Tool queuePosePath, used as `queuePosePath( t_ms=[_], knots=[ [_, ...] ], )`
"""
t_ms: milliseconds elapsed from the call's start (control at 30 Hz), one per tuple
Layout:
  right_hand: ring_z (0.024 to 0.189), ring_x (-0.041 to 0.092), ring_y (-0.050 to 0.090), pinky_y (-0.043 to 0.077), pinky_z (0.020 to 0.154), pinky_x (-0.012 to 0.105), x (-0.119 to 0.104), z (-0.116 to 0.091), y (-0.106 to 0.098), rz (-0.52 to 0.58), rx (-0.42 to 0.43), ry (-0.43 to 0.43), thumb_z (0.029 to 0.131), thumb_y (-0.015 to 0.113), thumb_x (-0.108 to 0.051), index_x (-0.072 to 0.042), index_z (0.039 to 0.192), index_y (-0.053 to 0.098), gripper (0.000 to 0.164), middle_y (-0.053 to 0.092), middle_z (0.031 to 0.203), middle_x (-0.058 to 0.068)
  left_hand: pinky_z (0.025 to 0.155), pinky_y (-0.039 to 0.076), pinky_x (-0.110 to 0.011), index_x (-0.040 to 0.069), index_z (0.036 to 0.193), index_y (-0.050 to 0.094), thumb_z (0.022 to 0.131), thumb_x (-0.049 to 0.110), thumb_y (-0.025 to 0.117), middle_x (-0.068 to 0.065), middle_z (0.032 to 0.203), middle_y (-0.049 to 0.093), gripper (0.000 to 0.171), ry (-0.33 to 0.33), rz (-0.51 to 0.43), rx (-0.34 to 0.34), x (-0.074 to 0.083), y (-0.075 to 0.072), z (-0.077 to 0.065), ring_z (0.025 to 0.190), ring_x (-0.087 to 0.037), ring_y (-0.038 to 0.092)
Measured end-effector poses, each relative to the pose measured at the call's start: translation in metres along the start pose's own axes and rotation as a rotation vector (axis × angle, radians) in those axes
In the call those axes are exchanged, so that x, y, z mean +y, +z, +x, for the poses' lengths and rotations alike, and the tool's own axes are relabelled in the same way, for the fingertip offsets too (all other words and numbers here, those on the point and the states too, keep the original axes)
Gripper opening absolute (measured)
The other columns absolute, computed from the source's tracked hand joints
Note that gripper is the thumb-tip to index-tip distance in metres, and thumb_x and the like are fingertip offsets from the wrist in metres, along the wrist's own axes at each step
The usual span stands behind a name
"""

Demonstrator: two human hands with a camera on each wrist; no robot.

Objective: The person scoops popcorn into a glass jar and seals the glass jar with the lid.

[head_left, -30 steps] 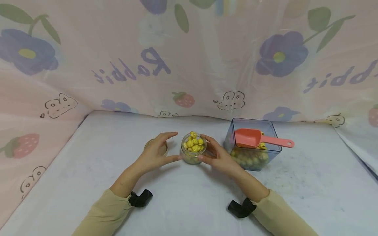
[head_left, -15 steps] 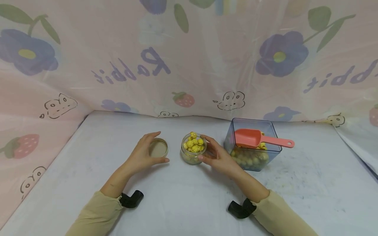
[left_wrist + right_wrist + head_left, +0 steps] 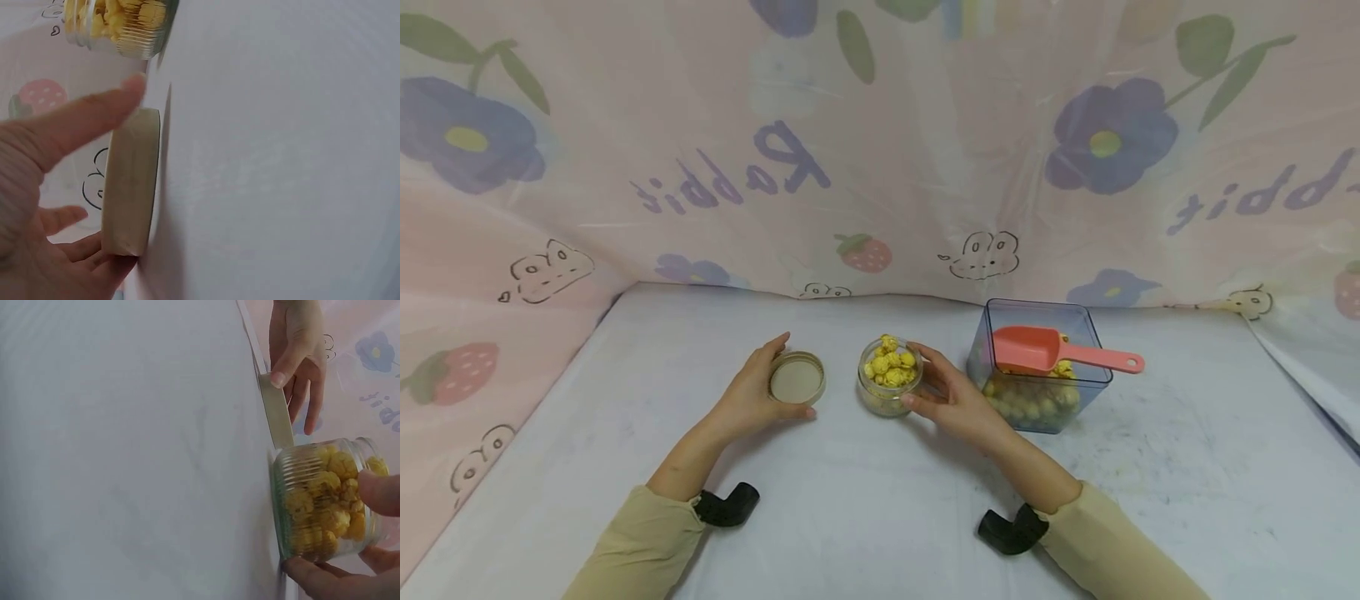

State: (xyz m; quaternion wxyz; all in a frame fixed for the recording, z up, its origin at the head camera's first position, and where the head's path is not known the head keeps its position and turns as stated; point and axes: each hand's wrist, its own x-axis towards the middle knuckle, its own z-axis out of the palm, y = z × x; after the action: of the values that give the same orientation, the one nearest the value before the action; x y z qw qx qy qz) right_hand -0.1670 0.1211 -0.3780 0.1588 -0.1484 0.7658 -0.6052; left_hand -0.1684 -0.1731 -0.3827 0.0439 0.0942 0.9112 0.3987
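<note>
White cloth covers the table [image 3: 865, 517], with a pink flowered sheet [image 3: 925, 167] hung behind; my left hand [image 3: 752, 396] curls thumb and fingers round the edge of a round lid [image 3: 797, 379] lying flat; at its 3 o'clock my right hand [image 3: 951, 400] grips an open glass jar [image 3: 891, 387] heaped with yellow popcorn [image 3: 891, 367]; further toward 3 o'clock, a clear tub [image 3: 1037, 367] holds more popcorn and a pink scoop [image 3: 1060, 352].

Soft, even light with faint shadows; the head view bows at its edges, and both wrist views look hazy.
</note>
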Motion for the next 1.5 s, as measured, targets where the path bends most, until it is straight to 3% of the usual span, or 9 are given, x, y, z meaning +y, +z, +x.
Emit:
queuePosePath(
  t_ms=[133,400,667,933,1300,1500],
  knots=[
    [0.141,0.040,0.026,0.028,0.113,0.051,0.001,0.000,0.000,0.000,-0.003,-0.009,0.091,0.061,-0.002,-0.007,0.149,0.028,0.067,0.031,0.150,0.028,0.111,0.025,-0.060,-0.003,0.150,0.018,0.067,0.019,0.088,-0.028,0.147,0.033,0.111,-0.005,-0.017,-0.002,-0.005,0.000,-0.001,0.137,-0.044,0.030],
    [0.141,0.041,0.027,0.029,0.113,0.050,0.001,-0.002,0.000,-0.006,0.007,0.002,0.091,0.062,-0.004,-0.008,0.149,0.028,0.067,0.030,0.150,0.028,0.108,0.030,-0.061,-0.009,0.140,0.035,0.068,0.020,0.088,-0.029,0.141,0.039,0.095,0.020,0.050,0.035,-0.008,0.000,-0.002,0.132,-0.046,0.036],
    [0.141,0.041,0.027,0.030,0.112,0.050,0.004,-0.002,0.000,-0.005,0.005,0.003,0.092,0.063,-0.006,-0.008,0.149,0.028,0.067,0.030,0.150,0.027,0.106,0.033,-0.060,-0.005,0.141,0.037,0.069,0.023,0.087,-0.027,0.140,0.042,0.092,-0.021,0.025,0.058,-0.008,0.004,-0.001,0.130,-0.044,0.039],
    [0.141,0.040,0.027,0.029,0.113,0.049,0.005,-0.003,0.000,0.006,0.011,0.004,0.091,0.063,-0.004,-0.008,0.149,0.029,0.067,0.031,0.150,0.027,0.101,0.042,-0.055,0.000,0.142,0.040,0.067,0.023,0.088,-0.023,0.132,0.047,0.092,-0.019,-0.024,0.092,0.000,0.003,0.001,0.122,-0.041,0.047],
    [0.140,0.040,0.030,0.029,0.113,0.049,0.001,0.000,0.003,0.018,0.031,0.008,0.089,0.064,-0.002,-0.009,0.148,0.031,0.068,0.034,0.147,0.027,0.109,0.037,-0.050,-0.004,0.142,0.035,0.067,0.021,0.089,-0.024,0.137,0.046,0.096,-0.020,-0.113,0.090,0.014,0.006,0.002,0.128,-0.040,0.045],
    [0.139,0.040,0.032,0.030,0.113,0.049,0.001,0.000,0.003,0.018,0.040,0.007,0.089,0.064,-0.001,-0.010,0.148,0.031,0.068,0.036,0.146,0.027,0.109,0.037,-0.050,-0.003,0.139,0.039,0.066,0.019,0.089,-0.020,0.133,0.050,0.091,0.034,-0.135,0.096,0.019,0.007,0.003,0.126,-0.035,0.046]
  ],
)
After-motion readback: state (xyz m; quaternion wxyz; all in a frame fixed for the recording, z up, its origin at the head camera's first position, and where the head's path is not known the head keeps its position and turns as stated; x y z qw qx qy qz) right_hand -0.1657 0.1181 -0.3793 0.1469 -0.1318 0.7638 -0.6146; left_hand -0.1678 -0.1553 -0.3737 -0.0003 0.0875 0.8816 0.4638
